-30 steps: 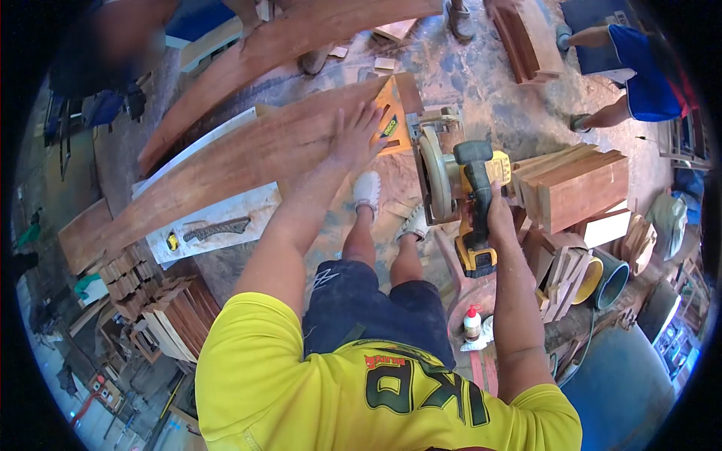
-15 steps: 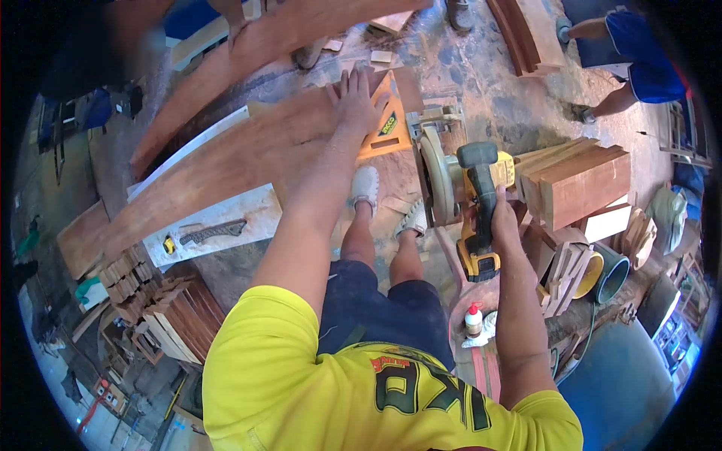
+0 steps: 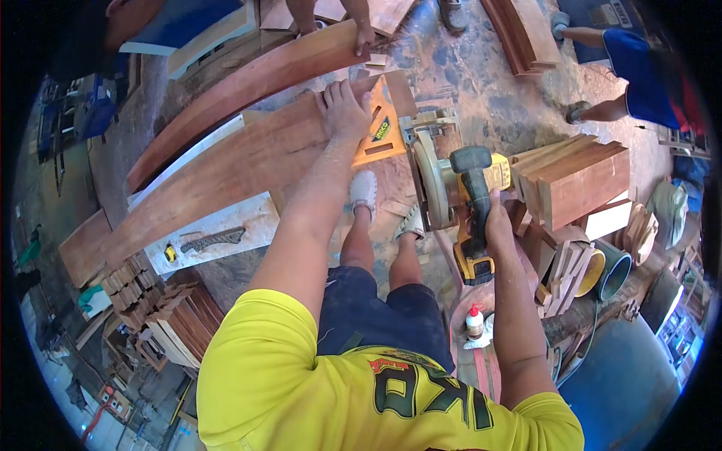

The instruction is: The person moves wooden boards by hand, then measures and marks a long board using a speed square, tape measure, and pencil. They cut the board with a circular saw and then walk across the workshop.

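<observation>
My left hand (image 3: 346,113) lies on a long curved wooden board (image 3: 248,154), fingers spread over the wood and thumb at the edge of an orange speed square (image 3: 381,131). The square rests flat near the board's right end. My right hand (image 3: 498,227) is wrapped around the rear handle of a yellow and black cordless circular saw (image 3: 475,188). The saw's base and blade guard are beside the board's right end, just right of the square. Whether the blade touches the wood is hidden.
Another person's hand (image 3: 365,39) grips a second curved board (image 3: 248,83) beyond mine. A white panel (image 3: 214,233) carries a handsaw (image 3: 214,239) and a tape measure (image 3: 170,252). Cut timber (image 3: 579,184) is stacked at right, near a glue bottle (image 3: 474,322). Another person (image 3: 639,68) stands at upper right.
The far curved board has shifted down and left, its end now in view with the other person's hand on it. My left hand has slid slightly left; my right hand still holds the saw.
</observation>
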The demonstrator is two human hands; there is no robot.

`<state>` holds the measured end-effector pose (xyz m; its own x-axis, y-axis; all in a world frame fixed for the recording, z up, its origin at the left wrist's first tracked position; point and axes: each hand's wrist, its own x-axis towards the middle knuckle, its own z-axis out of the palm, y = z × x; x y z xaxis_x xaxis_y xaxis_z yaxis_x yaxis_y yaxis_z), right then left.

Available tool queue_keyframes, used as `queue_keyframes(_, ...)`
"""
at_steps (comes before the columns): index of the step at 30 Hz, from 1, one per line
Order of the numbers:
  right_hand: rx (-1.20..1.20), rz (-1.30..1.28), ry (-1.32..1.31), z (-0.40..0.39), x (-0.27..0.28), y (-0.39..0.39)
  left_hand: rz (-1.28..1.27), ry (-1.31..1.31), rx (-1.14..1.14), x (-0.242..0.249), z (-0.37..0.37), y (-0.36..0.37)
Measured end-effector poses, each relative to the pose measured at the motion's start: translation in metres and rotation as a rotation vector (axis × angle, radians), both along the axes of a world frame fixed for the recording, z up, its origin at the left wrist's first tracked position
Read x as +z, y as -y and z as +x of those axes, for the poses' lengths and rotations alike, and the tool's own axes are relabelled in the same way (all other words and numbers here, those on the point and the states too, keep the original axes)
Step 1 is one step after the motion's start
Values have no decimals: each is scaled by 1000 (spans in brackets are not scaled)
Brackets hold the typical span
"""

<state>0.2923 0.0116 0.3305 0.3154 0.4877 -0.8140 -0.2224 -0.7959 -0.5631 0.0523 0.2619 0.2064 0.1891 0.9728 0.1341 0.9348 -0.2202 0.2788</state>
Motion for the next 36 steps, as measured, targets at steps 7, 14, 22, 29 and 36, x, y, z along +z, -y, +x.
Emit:
queue_keyframes(7, -43, 2, -24, -1, 1, 0, 15, -8, 2, -2, -1, 0)
queue_keyframes(14, -80, 42, -32, -5, 8, -8, 38, -27, -18, -3, -2, 0)
queue_keyframes(22, -141, -7, -37, -8, 10, -17, 29, -30, -18, -2, -3, 1)
queue_keyframes(29, -165, -6, -30, -9, 9, -22, 2, -49, -3, -4, -3, 2)
queue_keyframes(36, -176, 11, 18, -15, 11, -32, 5, -26, -2, -4, -4, 3)
